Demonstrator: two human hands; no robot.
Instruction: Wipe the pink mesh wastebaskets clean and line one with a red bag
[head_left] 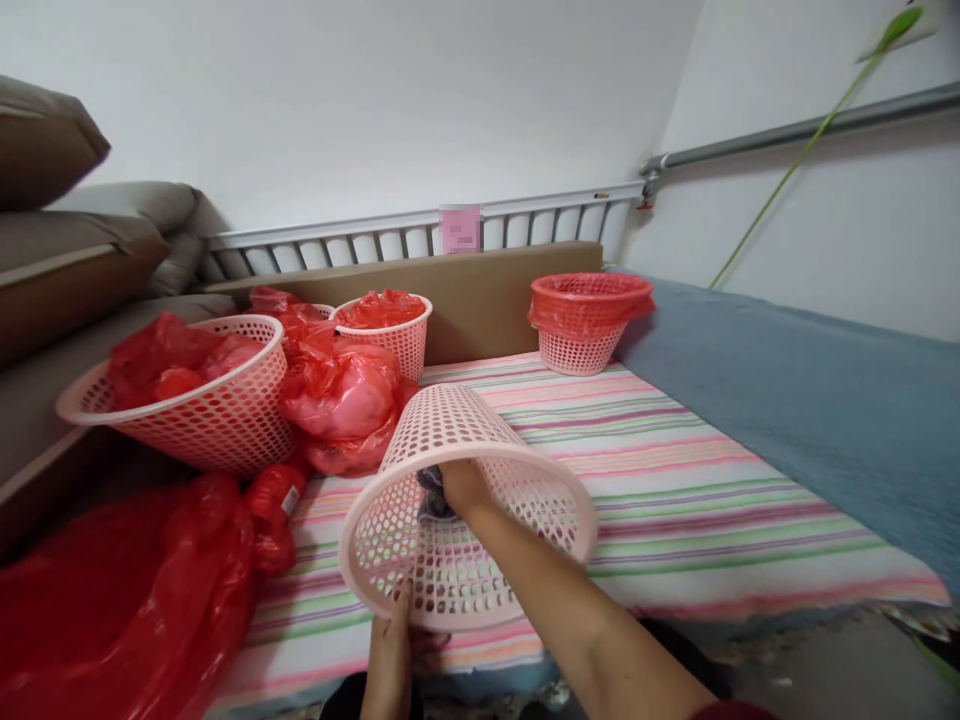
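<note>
A pale pink perforated plastic basket (457,420) lies tipped on its side, its mouth facing me. My left hand (395,625) grips the lower left of its rim, thumb on the inside. Reaching into the basket, my right hand (463,487) is closed on a dark greyish cloth (435,495) against the inner wall. Part of that cloth is hidden behind my fingers. Beneath the basket is a striped cloth (675,500) in pink, green and white.
At left stand a pink basket (225,425) with red plastic bags, a bulging red bag (349,400) and a loose red bag (135,600). Behind is another filled basket (405,345). A red-lined basket (577,350) stands back right. Cushions (67,260) and a radiator (375,245) border the surface.
</note>
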